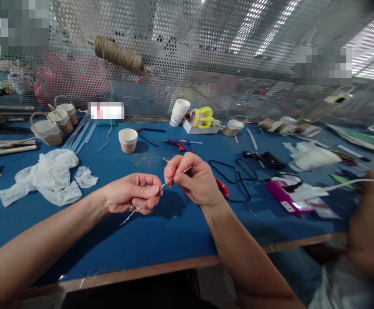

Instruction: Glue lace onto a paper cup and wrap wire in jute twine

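Observation:
Above the blue table (174, 231) my two hands meet on a thin twisted silver wire (141, 206). My left hand (132, 195) pinches the wire's middle, its fingers curled closed. The upper end, near a straight metal pin-like piece, is pinched by my right hand (195, 178), also closed. The wire's lower end sticks out down-left below my left hand. Red-handled scissors (222, 187) lie just behind my right hand.
A paper cup (128, 140), blue glue gun (180, 143), crumpled white plastic (50, 176), small basket cups (56, 122), a twine spool (119, 55) on the mesh wall, black cord (238, 176) and a purple packet (283, 197) lie around. Another person's arm (372, 223) is at right.

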Tool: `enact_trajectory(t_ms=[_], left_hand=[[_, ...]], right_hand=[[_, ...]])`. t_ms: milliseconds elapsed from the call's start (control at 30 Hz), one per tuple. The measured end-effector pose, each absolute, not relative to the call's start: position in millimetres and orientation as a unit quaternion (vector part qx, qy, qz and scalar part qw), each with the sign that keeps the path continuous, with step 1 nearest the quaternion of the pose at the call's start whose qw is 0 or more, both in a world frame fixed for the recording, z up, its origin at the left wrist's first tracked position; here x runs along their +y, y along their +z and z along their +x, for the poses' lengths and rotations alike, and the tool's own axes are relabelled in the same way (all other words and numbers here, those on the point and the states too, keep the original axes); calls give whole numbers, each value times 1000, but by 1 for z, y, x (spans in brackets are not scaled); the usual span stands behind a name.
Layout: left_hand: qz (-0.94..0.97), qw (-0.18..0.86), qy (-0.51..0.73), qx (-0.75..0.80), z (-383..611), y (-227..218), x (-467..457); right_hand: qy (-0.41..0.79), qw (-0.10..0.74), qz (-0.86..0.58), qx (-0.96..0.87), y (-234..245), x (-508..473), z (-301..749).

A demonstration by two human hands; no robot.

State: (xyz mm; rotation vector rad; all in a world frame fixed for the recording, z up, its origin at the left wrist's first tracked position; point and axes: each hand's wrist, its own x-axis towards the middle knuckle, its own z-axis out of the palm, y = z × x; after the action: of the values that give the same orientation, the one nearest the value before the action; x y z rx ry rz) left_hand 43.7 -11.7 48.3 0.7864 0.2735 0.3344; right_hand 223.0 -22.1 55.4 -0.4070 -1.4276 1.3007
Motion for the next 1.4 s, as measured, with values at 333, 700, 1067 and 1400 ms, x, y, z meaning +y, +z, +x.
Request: enact_trajectory(t_ms=[333, 700, 1067, 1400], left_hand=[[422, 882, 134, 160, 46, 41, -13], [741, 506, 277, 344, 48, 53, -15], [780, 247, 366, 443, 49, 47, -12], [451, 850, 195, 190, 40, 42, 1]], right_hand=[[554, 511, -209, -623, 63, -29, 226], [452, 528, -349, -629, 62, -26, 220], [486, 606, -428, -462, 37, -15, 198], [592, 548, -225, -546, 49, -15, 215]])
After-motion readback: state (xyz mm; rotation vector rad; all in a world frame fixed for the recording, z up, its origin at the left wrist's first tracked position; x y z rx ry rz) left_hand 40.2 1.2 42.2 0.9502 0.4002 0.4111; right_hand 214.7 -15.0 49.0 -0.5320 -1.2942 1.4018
